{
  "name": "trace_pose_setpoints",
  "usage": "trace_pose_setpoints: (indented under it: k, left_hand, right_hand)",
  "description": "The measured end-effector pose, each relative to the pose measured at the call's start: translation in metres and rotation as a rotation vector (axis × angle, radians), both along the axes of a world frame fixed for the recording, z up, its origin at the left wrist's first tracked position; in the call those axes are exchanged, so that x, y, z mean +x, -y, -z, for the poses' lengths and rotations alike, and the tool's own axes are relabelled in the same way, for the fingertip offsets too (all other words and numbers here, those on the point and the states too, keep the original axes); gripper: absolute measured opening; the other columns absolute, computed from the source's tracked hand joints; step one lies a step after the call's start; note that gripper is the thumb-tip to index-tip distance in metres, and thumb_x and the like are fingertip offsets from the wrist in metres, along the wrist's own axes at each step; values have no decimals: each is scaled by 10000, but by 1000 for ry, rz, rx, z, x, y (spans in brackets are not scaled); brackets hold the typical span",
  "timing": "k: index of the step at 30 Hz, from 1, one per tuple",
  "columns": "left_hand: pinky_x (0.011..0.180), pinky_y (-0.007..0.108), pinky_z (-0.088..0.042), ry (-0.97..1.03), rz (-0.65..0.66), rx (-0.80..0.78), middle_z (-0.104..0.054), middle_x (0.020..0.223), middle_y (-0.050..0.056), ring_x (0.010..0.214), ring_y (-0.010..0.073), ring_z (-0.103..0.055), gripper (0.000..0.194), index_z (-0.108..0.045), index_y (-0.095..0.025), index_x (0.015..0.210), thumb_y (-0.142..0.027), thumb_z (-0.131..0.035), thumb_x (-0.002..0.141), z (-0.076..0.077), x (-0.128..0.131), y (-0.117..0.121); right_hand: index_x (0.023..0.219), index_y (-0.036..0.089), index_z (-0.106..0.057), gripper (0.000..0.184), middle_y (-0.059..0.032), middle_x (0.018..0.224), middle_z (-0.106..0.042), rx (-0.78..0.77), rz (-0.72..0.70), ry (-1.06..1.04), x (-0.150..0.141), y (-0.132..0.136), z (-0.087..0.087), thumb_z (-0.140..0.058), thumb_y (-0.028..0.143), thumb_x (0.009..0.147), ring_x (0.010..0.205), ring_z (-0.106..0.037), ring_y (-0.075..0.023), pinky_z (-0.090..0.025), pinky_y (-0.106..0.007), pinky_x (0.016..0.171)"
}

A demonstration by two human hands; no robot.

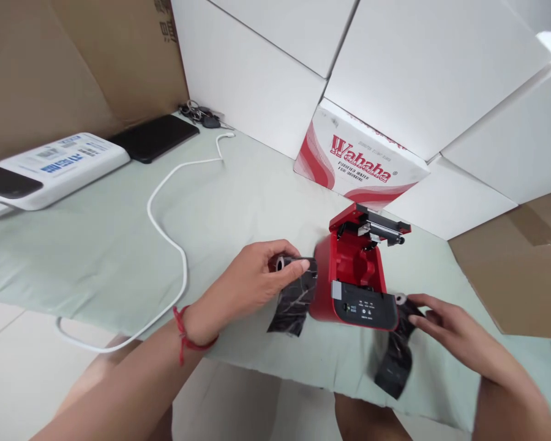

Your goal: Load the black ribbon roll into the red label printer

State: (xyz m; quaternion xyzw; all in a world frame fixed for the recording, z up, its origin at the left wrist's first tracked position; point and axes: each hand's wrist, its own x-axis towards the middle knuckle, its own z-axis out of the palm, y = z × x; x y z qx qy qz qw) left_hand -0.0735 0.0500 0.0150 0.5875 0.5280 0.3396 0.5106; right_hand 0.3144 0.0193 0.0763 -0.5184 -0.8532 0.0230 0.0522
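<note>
A small red printer stands on the cloth-covered table with its lid raised, showing a hollow red bay. Just left of it, my left hand pinches a small roll of black film between thumb and fingers. The roll's loose end hangs down, and its core opening shows. On the printer's right side, my right hand grips a second roll of black film, whose tail dangles and curls, slightly blurred. Both rolls are close to the printer; whether they touch it I cannot tell.
A white Wahaha carton stands behind the printer against white boxes. At the left lie a white power bank, a black phone and keys. A white cable snakes over the table's front edge. Brown cardboard is at right.
</note>
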Motion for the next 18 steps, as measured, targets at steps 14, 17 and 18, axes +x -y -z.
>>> trace_pose_setpoints:
  k: [14,17,18]
  left_hand:
    - [592,229,-414,639,241,57,-586,900,-28,667,96,-507,538,-569,-243,1181,-399,-887,776,-1,61,45]
    - [600,228,-434,632,213,155,-622,911,-24,658,96,-529,568,-541,-250,1261,-420,-865,826,7,71,50]
    - [605,228,-439,605,177,206,-635,904,-22,662,101,-543,563,-541,-250,1268,-441,-859,844,10,73,51]
  right_hand:
    - [1221,291,-762,230,-59,1050,-823,117,-283,-258,-92,38,-46,-634,384,1054,914,-772,-234,-654,-342,805]
    - [1285,225,-733,275,-103,1113,-817,66,-344,-173,-116,30,-43,-632,348,1060,956,-760,-240,-674,-348,812]
    - [1307,220,-717,282,-105,1128,-814,49,-342,-166,-119,28,-41,-625,331,1065,966,-756,-234,-676,-337,812]
